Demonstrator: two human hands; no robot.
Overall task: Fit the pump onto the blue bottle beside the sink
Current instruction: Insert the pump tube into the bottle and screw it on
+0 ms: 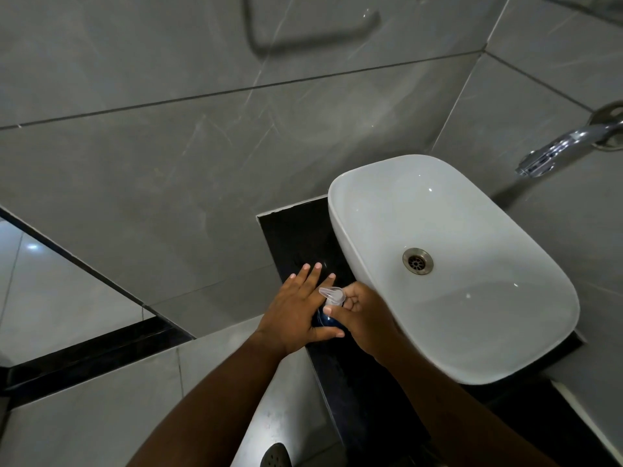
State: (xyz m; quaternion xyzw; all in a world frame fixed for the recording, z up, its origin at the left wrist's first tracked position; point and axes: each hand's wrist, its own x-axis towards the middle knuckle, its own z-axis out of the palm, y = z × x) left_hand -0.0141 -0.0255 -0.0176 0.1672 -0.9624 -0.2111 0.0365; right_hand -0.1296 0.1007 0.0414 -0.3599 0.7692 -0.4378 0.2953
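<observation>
The blue bottle (326,322) stands on the black counter (296,237) just left of the white sink (448,230); only a dark blue patch of it shows between my hands. A clear plastic pump head (332,294) sits on top of it, nozzle pointing left. My left hand (298,311) wraps the bottle's left side, thumb across the front and fingers stretched out behind. My right hand (362,315) is closed around the pump's collar at the bottle's neck. Whether the pump is seated on the neck is hidden by my fingers.
The sink's left rim lies close against my right hand. A chrome tap (559,150) juts from the grey tiled wall at the far right. The narrow black counter runs toward me under my arms. A lower tiled ledge (101,399) lies to the left.
</observation>
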